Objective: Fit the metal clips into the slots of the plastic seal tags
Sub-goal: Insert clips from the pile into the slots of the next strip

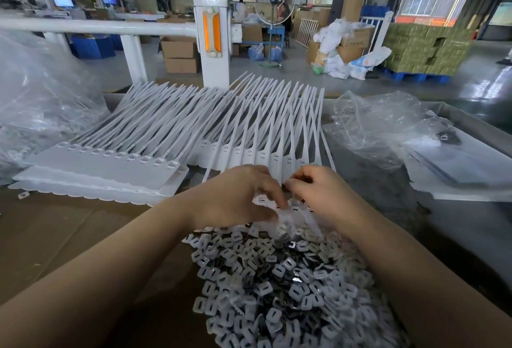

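A big heap of small square metal clips point(279, 281) lies on the cardboard in front of me. Behind it, white plastic seal tags point(249, 154) lie in a joined row, their long tails fanning away from me. A second stack of tags point(105, 165) sits to the left. My left hand point(235, 198) hovers over the near tag heads with curled fingers, fingertips on a tag. My right hand point(318, 190) pinches something small at its fingertips just above the tags; what it holds is too blurred to name.
Crumpled clear plastic bags lie at the left point(41, 93) and right point(374, 126). A flat white sheet point(465, 178) rests at the right. A white railing post point(212, 34) stands behind the table. Brown cardboard point(69, 237) covers the near left.
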{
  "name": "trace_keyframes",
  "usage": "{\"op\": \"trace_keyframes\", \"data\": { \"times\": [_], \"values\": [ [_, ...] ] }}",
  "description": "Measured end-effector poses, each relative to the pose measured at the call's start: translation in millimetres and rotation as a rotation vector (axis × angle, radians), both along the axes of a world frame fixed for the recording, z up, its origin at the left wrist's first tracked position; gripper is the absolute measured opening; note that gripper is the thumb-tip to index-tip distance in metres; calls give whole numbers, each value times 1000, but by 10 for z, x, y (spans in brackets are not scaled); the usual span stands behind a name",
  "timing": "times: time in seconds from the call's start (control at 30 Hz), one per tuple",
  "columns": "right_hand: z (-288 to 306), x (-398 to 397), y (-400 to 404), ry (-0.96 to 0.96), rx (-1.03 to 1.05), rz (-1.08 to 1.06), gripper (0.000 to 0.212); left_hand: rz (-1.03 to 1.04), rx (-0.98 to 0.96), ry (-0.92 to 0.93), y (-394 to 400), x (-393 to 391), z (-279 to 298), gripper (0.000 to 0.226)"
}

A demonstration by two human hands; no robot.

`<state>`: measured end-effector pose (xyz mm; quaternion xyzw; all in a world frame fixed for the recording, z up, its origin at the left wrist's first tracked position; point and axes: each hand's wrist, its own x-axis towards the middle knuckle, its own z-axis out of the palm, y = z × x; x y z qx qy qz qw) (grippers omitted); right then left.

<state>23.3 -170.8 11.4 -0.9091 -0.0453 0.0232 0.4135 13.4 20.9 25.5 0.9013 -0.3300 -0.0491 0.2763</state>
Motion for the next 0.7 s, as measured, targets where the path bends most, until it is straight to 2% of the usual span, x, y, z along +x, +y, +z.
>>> {"op": "trace_keyframes", "data": {
  "times": [0.1, 0.23, 0.33, 0.6, 0.7],
  "values": [
    [-6, 8, 8, 3, 7, -9, 13, -81, 15, 101, -58, -64, 17, 23],
    [-11, 8, 19, 13, 14, -16, 10, -128, 32, 142, -102, -122, 36, 16],
    [-5, 1, 18, 4, 17, -21, 9, -120, 20, 140, -113, -133, 54, 11],
    [9, -8, -3, -24, 43, -20, 10, -8, -110, 362, -80, -92, 72, 7],
    [-2, 2, -13, -31, 56, -20, 9, 9, -134, 384, -48, -79, 93, 7]
  ]
}}
